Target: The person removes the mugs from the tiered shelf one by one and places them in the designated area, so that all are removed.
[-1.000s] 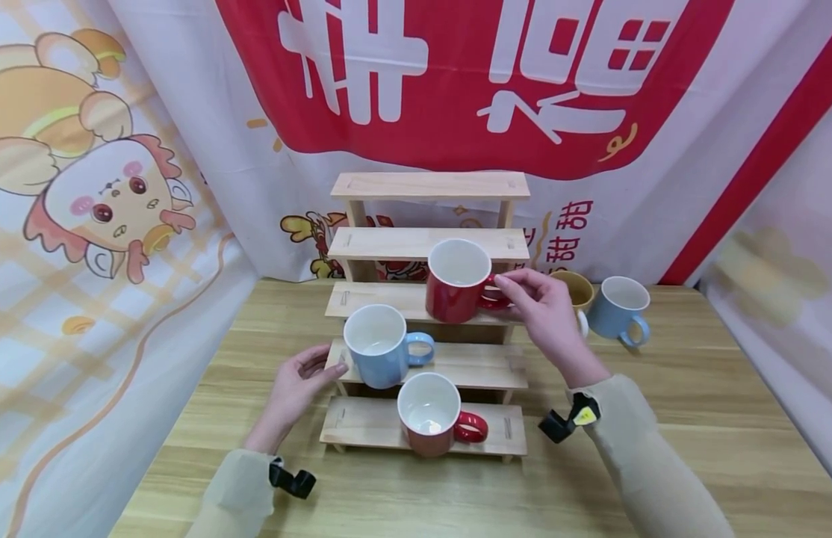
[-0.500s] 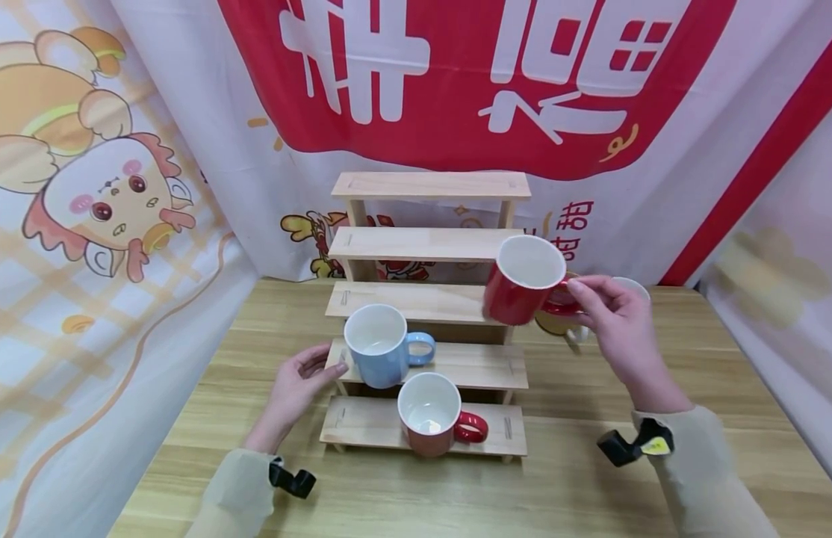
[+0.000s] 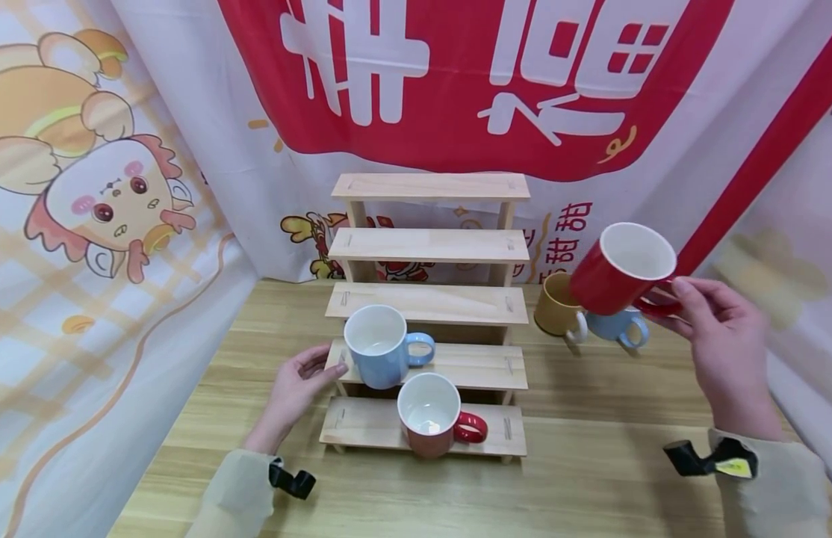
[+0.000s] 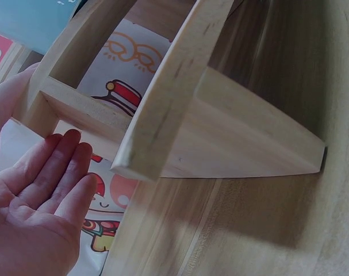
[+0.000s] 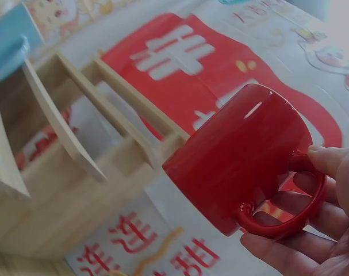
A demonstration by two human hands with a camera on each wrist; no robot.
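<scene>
My right hand (image 3: 728, 351) holds a red mug (image 3: 600, 280) by its handle, in the air right of the stepped wooden rack (image 3: 426, 302). In the right wrist view the red mug (image 5: 237, 155) is tilted, with fingers through and around its handle. My left hand (image 3: 298, 385) grips the rack's left side by the second-lowest step. The left wrist view shows the thumb on the wooden rack (image 4: 163, 109) and fingertips under its edge. A light blue mug (image 3: 379, 362) stands on that step. Another red mug (image 3: 426, 437) stands on the lowest step.
A yellow-brown mug (image 3: 556, 310) with a white handle stands on the wooden table (image 3: 591, 478) right of the rack. Beside it is a second light blue mug (image 3: 614, 325), partly hidden behind the held mug. Printed cloth (image 3: 221, 149) hangs behind and at both sides.
My right hand has carried the red mug rightward off the rack's middle step, out over the mugs on the table. The left hand has stayed in place.
</scene>
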